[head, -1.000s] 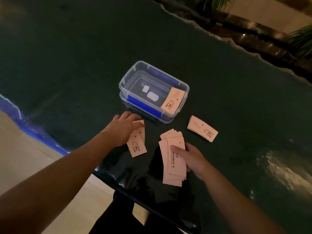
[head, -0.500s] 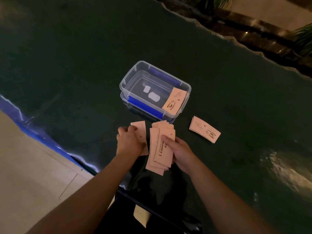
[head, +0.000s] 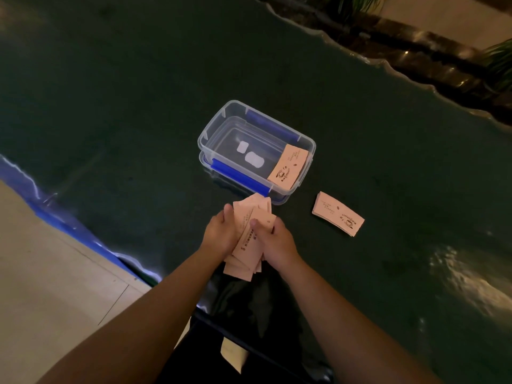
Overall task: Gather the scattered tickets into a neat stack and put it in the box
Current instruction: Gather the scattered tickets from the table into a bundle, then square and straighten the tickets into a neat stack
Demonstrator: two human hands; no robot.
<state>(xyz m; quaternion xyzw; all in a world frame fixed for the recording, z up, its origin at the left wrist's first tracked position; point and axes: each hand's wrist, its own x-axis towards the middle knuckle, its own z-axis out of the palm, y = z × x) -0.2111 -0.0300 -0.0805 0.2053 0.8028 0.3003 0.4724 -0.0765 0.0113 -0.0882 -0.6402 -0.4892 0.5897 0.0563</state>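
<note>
Pink tickets (head: 249, 236) | left grip (head: 221, 234) clasping them | right grip (head: 274, 239) clasping them

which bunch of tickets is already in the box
The tickets leaning on the box's right end; the others lie on the table or between the hands.

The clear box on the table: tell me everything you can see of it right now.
The clear box is a see-through plastic tub with rounded corners and blue latch strips on its two long sides. It stands upright and open on the dark table, apparently nested on its lid. Inside, pale tickets lie against its right end; two white patches show on the floor. Neither hand touches it; the held bundle of tickets is just in front.
</note>
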